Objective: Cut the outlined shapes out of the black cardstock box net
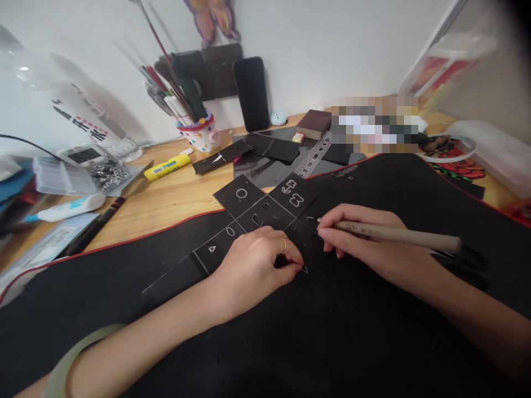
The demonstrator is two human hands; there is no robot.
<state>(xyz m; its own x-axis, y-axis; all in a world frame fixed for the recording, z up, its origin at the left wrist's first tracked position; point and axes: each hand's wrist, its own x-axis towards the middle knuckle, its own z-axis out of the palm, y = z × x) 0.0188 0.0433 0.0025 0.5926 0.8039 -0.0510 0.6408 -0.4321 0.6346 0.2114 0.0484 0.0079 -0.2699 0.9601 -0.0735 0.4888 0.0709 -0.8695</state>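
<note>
A cross-shaped piece of black card (232, 210) lies on a black mat (265, 342), marked with pale lines and small outlined shapes, among them circles, a triangle and flowers. My left hand (261, 260) rests on its near part, fingers curled and thumb and forefinger pressed together at the card's edge. To the right, my right hand (360, 232) grips a beige pen-shaped tool (398, 235) like a pencil. Its thin pointed tip is at the card's right arm; whether it is a blade or a nib I cannot tell. My left palm hides part of the card.
Behind the card lie black card strips (274, 146), a stencil ruler (317, 155) and a dark box (313, 122). A brush cup (199, 135), a phone (251, 94), a glue stick (168, 165) and a bottle (91, 121) stand or lie farther back. Black-handled scissors (464, 262) seem to lie behind my right wrist.
</note>
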